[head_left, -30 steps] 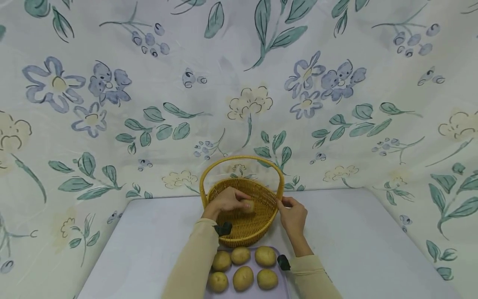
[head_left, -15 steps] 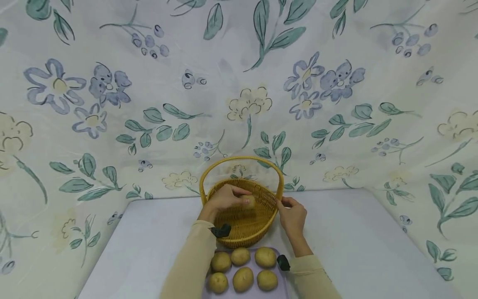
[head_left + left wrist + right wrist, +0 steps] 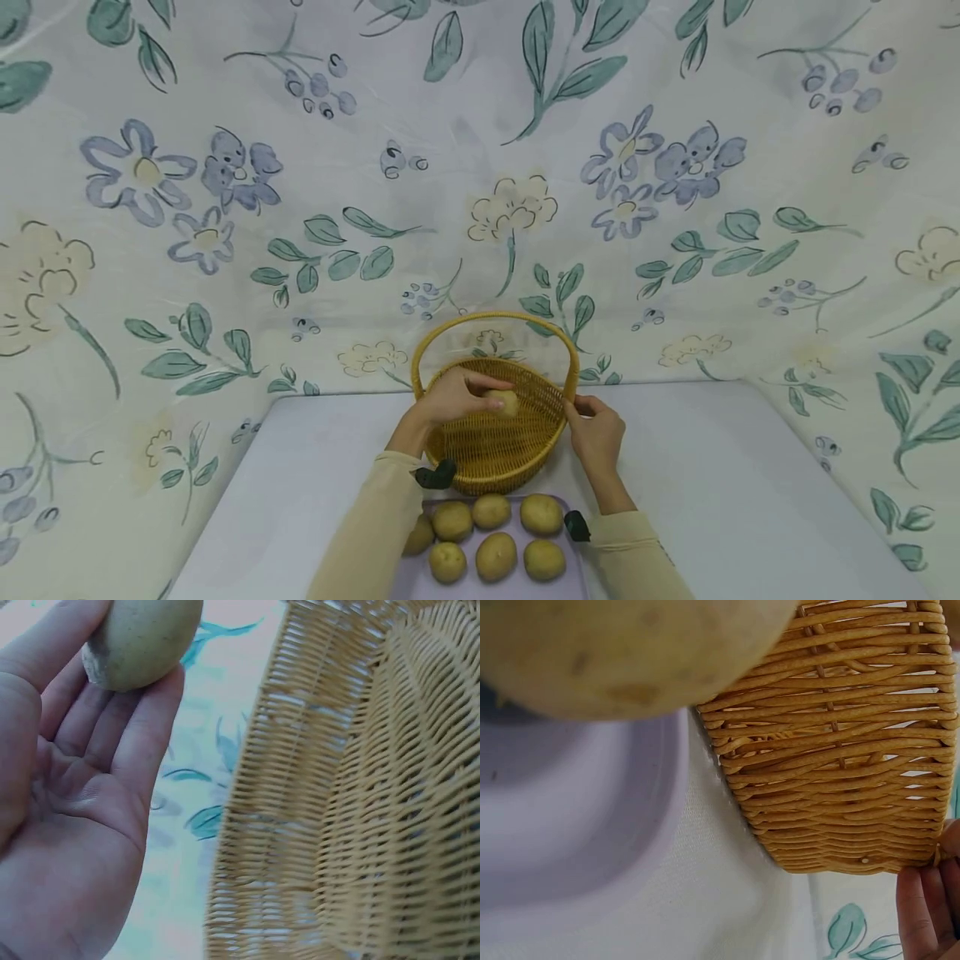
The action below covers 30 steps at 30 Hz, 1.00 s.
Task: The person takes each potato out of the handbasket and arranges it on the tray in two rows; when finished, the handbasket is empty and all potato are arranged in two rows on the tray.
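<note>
In the head view my left hand [image 3: 459, 397] holds a potato [image 3: 506, 403] between thumb and fingers, over the inside of the wicker basket [image 3: 495, 481]. From the left wrist, the same potato [image 3: 146, 641] shows at the fingertips, with the basket's woven wall [image 3: 262, 825] to the right. My right hand [image 3: 597, 429] grips the basket's right rim, right at the foot of its arched handle [image 3: 495, 315]. Its curled fingers [image 3: 916, 915] appear at the basket's edge in the right wrist view. The basket stands upright near the back of the table.
A lilac tray [image 3: 420, 586] with several potatoes [image 3: 496, 557] lies just in front of the basket. The white table [image 3: 720, 483] ends at a floral cloth [image 3: 420, 192] hanging behind it. One potato [image 3: 630, 652] looms close in the right wrist view.
My left hand has risen slightly and drawn a little left, with the potato still in its grasp. The right hand keeps its hold on the basket. The head view has shifted slightly left.
</note>
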Tool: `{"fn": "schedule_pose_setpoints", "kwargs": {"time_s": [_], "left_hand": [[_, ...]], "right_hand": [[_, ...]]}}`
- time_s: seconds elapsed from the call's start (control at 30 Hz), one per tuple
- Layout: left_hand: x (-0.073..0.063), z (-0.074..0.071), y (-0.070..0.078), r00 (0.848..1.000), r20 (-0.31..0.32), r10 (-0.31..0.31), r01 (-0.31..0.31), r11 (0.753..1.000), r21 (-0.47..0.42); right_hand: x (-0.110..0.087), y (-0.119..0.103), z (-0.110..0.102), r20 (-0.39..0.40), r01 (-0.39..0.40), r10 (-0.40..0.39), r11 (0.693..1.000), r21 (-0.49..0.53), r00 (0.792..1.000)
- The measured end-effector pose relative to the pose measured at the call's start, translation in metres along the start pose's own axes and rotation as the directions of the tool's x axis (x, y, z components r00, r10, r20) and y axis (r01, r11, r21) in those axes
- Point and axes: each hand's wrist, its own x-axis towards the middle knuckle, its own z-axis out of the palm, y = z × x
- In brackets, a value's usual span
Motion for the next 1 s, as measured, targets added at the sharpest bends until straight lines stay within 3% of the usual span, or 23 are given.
{"fn": "schedule_pose_setpoints", "kwargs": {"time_s": [0.13, 0.57, 1.0], "left_hand": [[-0.013, -0.008, 0.006, 1.0, -0.015, -0.003, 0.003, 1.0, -0.012], [-0.064, -0.034, 0.02, 0.998, -0.038, 0.048, -0.045, 0.997, 0.07], [-0.146, -0.049, 0.03, 0.986, -0.14, 0.085, -0.066, 0.988, 0.137]], "right_hand": [[0.0, 0.0, 0.0, -0.001, -0.001, 0.001, 1.0, -0.004, 1.0], [-0.001, 0.001, -0.001, -0.006, -0.004, 0.004, 1.0, -0.009, 1.0], [-0.002, 0.001, 0.002, -0.023, 0.012, -0.012, 1.0, -0.01, 1.0]]}}
